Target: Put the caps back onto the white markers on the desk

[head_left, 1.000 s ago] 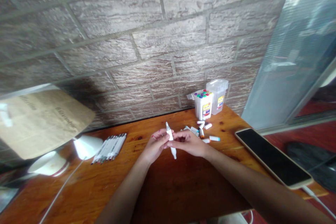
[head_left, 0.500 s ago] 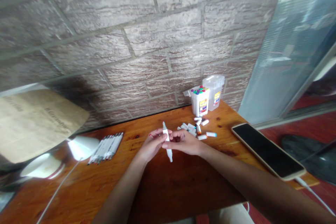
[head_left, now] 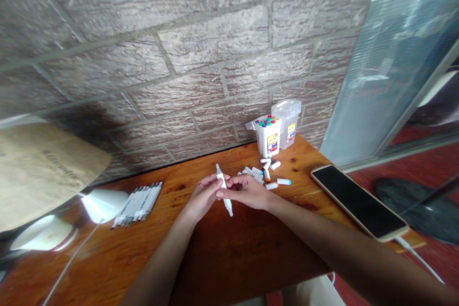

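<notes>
A white double-ended marker is held in front of me above the wooden table, tilted with its top end to the left. Both of its tips look uncapped. My left hand pinches its middle from the left, thumb across the barrel. From the other side my right hand is closed on the same marker, its thumb against the barrel; its other fingertips are partly hidden. Just beyond the right hand lies a heap of loose marker caps, white with coloured ends, several of them partly covered by that hand.
A row of markers lies left on the wooden table. Behind the caps stand a marker-filled plastic box and a clear lid. A phone charges at right. Left are a paper bag, white cone and cup.
The view has shifted slightly, so most things sit a little further left. Both hands keep hold of the marker, which is tilted slightly more.
</notes>
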The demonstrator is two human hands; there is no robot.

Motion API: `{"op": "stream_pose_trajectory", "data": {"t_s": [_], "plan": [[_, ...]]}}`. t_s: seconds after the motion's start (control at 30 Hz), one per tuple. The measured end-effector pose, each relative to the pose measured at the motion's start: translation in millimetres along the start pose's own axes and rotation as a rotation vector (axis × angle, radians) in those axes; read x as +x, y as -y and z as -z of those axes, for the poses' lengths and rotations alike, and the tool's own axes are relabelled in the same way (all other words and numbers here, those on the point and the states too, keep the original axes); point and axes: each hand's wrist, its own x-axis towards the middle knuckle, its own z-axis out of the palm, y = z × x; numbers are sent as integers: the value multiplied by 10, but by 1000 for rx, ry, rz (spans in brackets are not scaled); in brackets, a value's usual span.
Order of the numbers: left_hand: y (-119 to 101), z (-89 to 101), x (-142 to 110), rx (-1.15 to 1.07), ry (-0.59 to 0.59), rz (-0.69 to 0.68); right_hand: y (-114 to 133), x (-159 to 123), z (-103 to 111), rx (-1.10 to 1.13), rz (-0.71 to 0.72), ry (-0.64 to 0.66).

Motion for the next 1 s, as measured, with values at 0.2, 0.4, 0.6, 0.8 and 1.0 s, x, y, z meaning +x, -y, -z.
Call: {"op": "stream_pose_trajectory", "data": {"t_s": [0.2,0.4,0.6,0.8,1.0], "plan": [[36,11,18,-6,-34,9,71,-23,32,-166,-4,-15],[52,24,25,-25,-61,8,120,-25,27,-116,-3,19],[65,2,14,-38,-64,5,114,-9,-4,-45,-28,15],[53,-25,25,-30,-10,-89,187,16,129,27,-111,-73],[190,23,57,603,-95,-246,328,97,479,133,-56,-410]]}}
